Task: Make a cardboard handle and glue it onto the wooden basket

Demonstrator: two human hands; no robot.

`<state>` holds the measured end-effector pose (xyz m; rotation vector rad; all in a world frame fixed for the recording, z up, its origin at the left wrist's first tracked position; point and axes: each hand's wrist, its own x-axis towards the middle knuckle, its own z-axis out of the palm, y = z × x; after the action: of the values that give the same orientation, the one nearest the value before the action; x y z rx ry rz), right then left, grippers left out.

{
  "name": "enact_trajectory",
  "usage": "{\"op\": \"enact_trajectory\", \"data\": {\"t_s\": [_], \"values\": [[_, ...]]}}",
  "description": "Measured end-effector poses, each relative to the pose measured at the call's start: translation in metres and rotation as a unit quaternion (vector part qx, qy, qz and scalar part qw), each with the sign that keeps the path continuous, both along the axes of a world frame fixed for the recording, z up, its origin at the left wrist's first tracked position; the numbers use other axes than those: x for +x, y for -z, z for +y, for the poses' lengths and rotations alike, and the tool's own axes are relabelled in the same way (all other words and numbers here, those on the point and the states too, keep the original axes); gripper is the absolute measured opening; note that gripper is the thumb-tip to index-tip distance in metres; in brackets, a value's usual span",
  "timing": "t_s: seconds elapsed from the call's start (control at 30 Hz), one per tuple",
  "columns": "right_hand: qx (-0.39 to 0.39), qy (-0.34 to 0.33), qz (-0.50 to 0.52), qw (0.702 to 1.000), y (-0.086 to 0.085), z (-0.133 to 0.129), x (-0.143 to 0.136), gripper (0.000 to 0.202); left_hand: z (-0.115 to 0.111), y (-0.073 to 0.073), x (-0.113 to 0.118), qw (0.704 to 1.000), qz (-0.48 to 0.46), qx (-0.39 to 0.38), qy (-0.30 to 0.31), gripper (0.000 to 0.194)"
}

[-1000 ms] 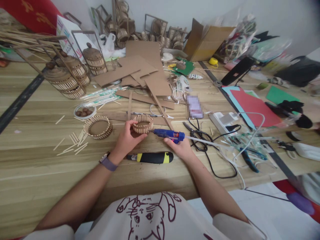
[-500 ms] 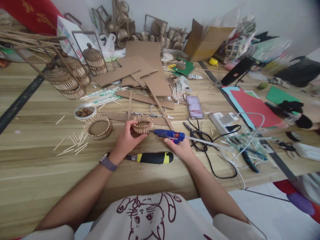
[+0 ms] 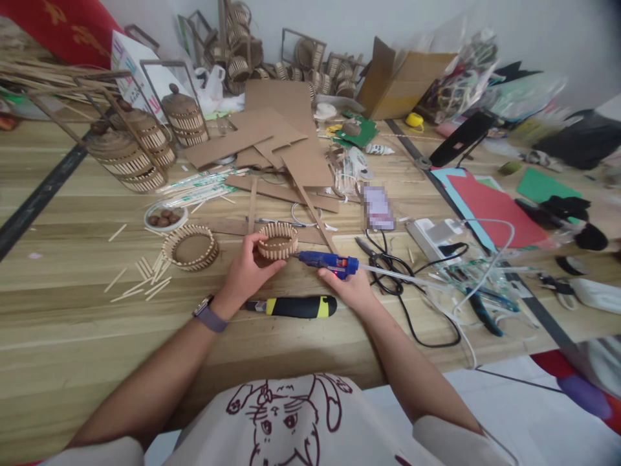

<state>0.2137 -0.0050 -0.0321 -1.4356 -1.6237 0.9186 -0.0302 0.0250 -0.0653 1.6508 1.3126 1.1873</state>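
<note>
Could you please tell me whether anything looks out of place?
Short wooden sticks lie scattered at odd angles, not gathered, beside the left slatted ring. The held ring and blue glue gun show no clear damage.

The gun (image 3: 323,260) is blue with a touch of orange; the knife (image 3: 301,307), black and yellow. Pale stripes over brown mark the small ring (image 3: 278,250) — the watch strap (image 3: 213,319) is purplish, the shirt (image 3: 286,421) off-white with dark red line drawing.
</note>
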Motion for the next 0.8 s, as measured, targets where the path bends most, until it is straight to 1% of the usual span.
{"op": "enact_trajectory", "data": {"t_s": [0.27, 0.4, 0.47, 0.53, 0.67, 0.8], "values": [[-0.006, -0.002, 0.022, 1.0, -0.003, 0.001, 0.002, 0.04, 0.0, 0.0, 0.0, 1.0, -0.008, -0.002, 0.005, 0.057], [-0.002, 0.037, 0.032, 0.999, 0.002, 0.0, 0.007, 0.04, 0.0, 0.001, 0.0, 1.0, -0.016, -0.006, 0.009, 0.058], [0.005, 0.064, 0.019, 0.998, 0.005, -0.001, 0.007, 0.043, 0.0, 0.002, 0.0, 1.0, -0.017, -0.005, 0.006, 0.059], [0.016, 0.077, 0.003, 0.997, 0.006, -0.001, 0.006, 0.044, 0.0, 0.002, 0.0, 1.0, -0.016, -0.006, 0.005, 0.059], [0.036, 0.061, -0.018, 0.997, 0.003, -0.001, 0.001, 0.042, 0.0, 0.001, 0.0, 1.0, -0.01, -0.015, 0.007, 0.06], [0.046, 0.054, -0.03, 0.997, 0.001, 0.0, -0.003, 0.043, 0.0, 0.001, 0.0, 1.0, -0.007, -0.008, 0.002, 0.06]]}}
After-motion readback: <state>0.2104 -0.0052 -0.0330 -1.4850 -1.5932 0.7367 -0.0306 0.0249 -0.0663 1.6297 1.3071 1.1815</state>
